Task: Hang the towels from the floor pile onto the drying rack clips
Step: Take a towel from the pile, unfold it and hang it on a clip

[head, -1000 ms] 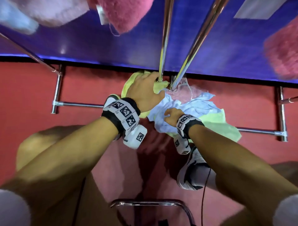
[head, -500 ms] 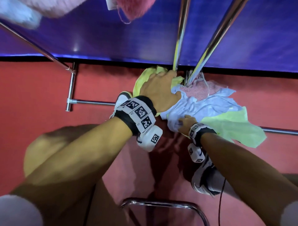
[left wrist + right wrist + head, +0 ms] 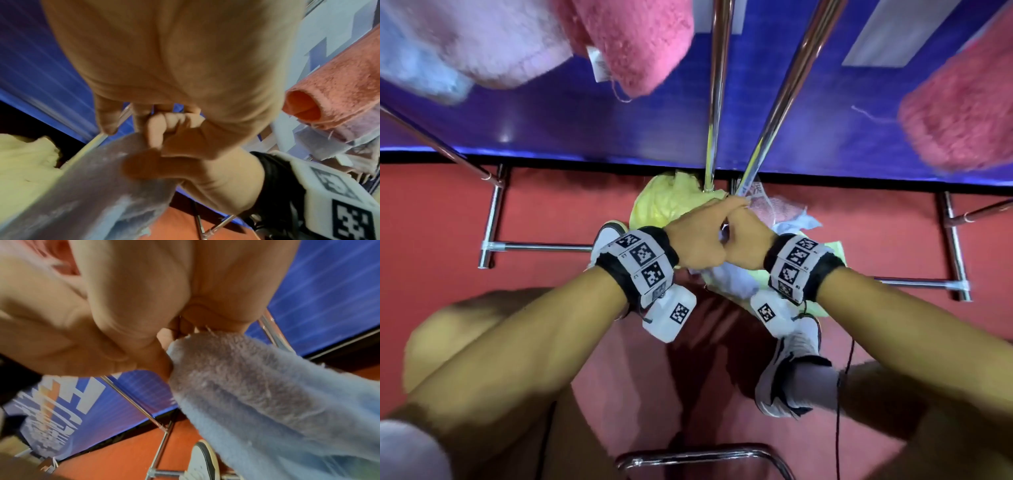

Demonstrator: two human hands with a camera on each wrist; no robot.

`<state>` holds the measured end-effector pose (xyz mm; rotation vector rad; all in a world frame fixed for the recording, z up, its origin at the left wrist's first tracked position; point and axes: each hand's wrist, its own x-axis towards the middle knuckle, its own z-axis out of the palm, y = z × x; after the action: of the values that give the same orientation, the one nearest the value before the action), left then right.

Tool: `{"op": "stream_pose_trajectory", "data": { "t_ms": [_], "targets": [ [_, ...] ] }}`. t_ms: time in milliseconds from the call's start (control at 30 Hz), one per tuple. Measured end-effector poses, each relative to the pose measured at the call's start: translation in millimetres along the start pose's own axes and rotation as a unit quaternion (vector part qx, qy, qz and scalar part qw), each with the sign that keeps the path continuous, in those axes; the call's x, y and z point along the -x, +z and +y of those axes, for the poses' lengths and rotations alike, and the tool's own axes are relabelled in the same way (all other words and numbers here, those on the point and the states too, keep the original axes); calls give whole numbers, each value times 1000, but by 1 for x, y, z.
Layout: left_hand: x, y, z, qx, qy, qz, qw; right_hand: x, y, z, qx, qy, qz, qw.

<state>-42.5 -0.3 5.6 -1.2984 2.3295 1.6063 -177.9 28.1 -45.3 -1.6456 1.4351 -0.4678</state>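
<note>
While 2 hands, left hand (image 3: 700,236), right hand (image 3: 748,240), grip clamped on 1 pale-blue towel (image 3: 257,394).

red floor (image 3: 551,205), blue wall banner (image 3: 585,130)

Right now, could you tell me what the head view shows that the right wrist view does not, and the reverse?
Only the head view shows both wrists side by side, the yellow towel in the floor pile, and the pink towels hanging above. Only the right wrist view shows the right hand pinching the fuzzy edge of the light blue towel up close. Both show that blue towel, the chrome rack tubes, the red floor and a white shoe.
</note>
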Motion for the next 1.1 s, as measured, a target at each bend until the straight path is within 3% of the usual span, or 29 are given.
{"op": "stream_pose_trajectory", "data": {
  "t_ms": [100, 167, 233, 333, 500, 700, 867, 1000, 1100],
  "targets": [
    [1, 0, 6, 113, 66, 25, 991, 28, -37, -16, -47, -19, 24, 998],
    [4, 1, 14, 149, 97, 2, 984, 43, -57, -26, -59, -33, 55, 996],
    [5, 2, 25, 123, 114, -6, 986, 53, -71, -41, -59, -42, 83, 994],
    [5, -4, 43, 64, 128, 64, 988, 62, -81, -55, -65, -50, 134, 988],
    [15, -30, 47, 44, 157, 103, 981, 65, -82, -62, -188, -28, 167, 968],
    [16, -37, 35, 57, 166, 171, 969, 49, -77, -57, -163, 1, 126, 979],
    [14, -46, 35, 114, 168, 264, 943, 40, -71, -40, -47, 18, 84, 995],
    [10, -63, 32, 185, 157, 365, 899, 38, -67, -26, 19, 48, 49, 997],
    [10, -74, 28, 213, 141, 412, 875, 39, -63, -20, -24, 60, 29, 998]
  ]
}}
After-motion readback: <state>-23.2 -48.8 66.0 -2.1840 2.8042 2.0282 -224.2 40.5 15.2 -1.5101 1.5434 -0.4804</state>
